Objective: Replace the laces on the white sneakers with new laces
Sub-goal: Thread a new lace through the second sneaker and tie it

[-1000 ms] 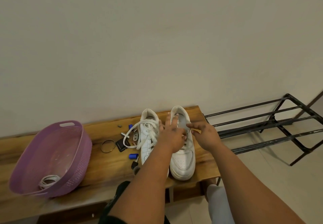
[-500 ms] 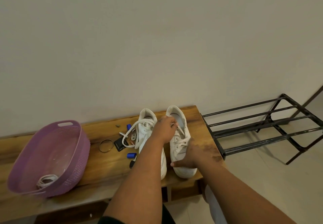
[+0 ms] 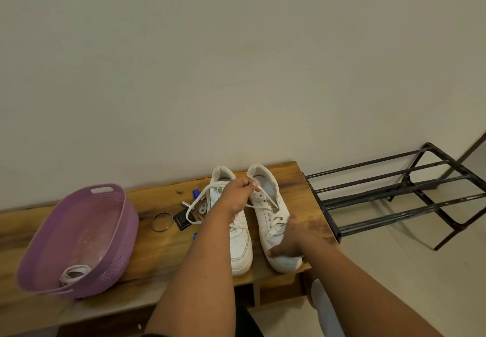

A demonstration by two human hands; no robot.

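On the bench (image 3: 157,242), right sneaker (image 3: 271,213) half-unlaced, lace (image 3: 263,199) in left grip (image 3: 238,194), right grip (image 3: 292,239) clasping toe.

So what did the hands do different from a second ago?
The right hand slid from the lace holes down to the toe of the right sneaker and holds it. The left hand took a grip on the lace and pulled it up. Left sneaker, basket and bench stayed put.

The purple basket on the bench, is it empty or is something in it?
Not empty. A coiled white lace lies at the near end of the purple basket; the rest of its floor shows bare.
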